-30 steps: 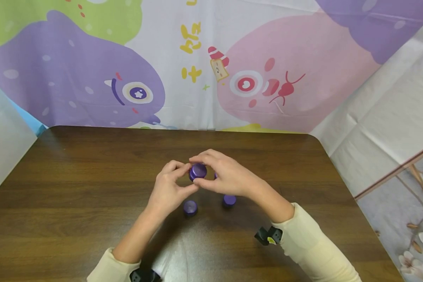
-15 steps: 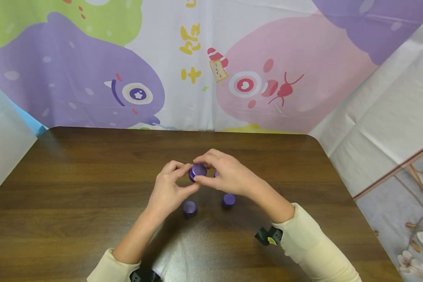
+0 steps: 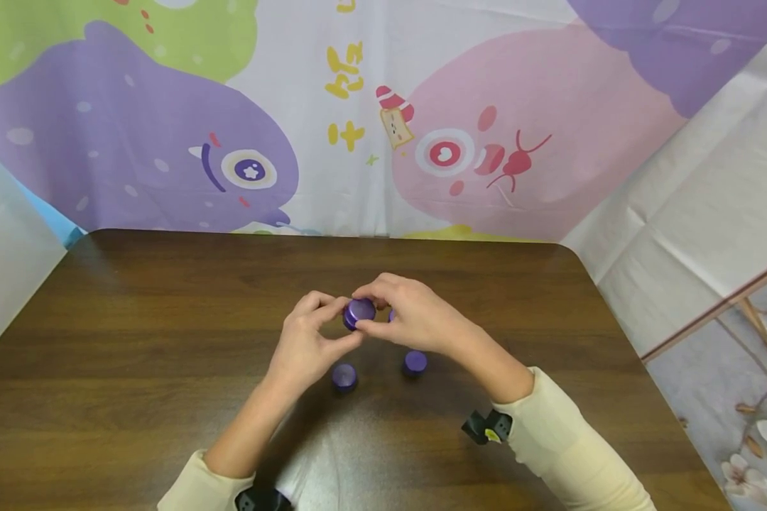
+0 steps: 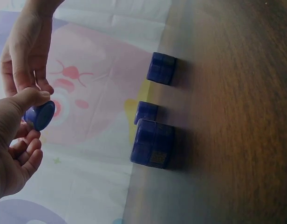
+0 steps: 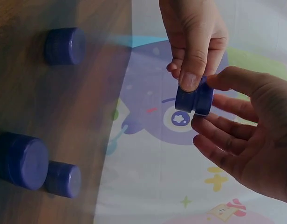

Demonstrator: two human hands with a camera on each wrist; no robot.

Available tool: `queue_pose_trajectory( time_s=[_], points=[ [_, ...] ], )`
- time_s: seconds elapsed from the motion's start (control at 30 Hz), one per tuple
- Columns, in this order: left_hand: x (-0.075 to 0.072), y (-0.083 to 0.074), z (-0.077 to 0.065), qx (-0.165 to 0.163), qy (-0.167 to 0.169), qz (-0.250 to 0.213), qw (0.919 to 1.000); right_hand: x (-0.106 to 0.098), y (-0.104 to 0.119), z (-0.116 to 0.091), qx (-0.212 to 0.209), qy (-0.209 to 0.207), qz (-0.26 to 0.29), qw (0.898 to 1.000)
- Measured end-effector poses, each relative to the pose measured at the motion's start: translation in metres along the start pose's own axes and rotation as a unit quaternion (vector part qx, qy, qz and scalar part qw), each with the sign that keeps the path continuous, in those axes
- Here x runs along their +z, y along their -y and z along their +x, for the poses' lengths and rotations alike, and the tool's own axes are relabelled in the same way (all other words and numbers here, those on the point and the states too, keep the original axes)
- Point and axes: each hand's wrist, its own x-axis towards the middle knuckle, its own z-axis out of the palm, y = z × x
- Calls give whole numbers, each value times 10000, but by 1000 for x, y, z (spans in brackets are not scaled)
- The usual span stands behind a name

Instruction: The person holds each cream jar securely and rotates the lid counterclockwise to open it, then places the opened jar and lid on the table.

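Observation:
Both hands meet over the table on one small purple lidded jar (image 3: pixel 361 312), held up off the wood. My left hand (image 3: pixel 303 344) grips its lower part between thumb and fingers. The thumb and fingertips of my right hand (image 3: pixel 415 312) pinch the lid (image 5: pixel 206 100) at its edge. A narrow gap with a pale line shows between lid and body in the right wrist view. In the left wrist view the jar (image 4: pixel 41 115) tilts, its round end showing past the left thumb.
Three more purple jars stand on the brown wooden table (image 3: pixel 134 355): one near the left wrist (image 3: pixel 344 377), one under the right forearm (image 3: pixel 415 363), and one mostly hidden behind the right hand (image 3: pixel 392 316). A cartoon-printed cloth (image 3: pixel 230 106) hangs along the back edge.
The right hand's fingers have shifted slightly right and turned at the lid's edge. The left hand and the standing jars stay in place.

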Motion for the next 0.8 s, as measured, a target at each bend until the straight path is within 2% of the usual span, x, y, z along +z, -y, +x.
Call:
queue_pose_trajectory(
  time_s=[0.2, 0.47, 0.67, 0.8],
  points=[
    [0, 0, 0, -57, 51, 6, 10000, -1, 0, 2, -276, 160, -58, 9995],
    [0, -2, 1, -113, 142, 37, 9998, -2, 0, -1, 123, -130, -3, 9998],
    [1, -1, 0, -82, 113, 4, 9999, -2, 0, 0, -199, 70, -90, 9997],
    [1, -1, 0, -96, 64, 22, 9999, -2, -1, 0, -236, 59, -90, 9997]
  ],
)
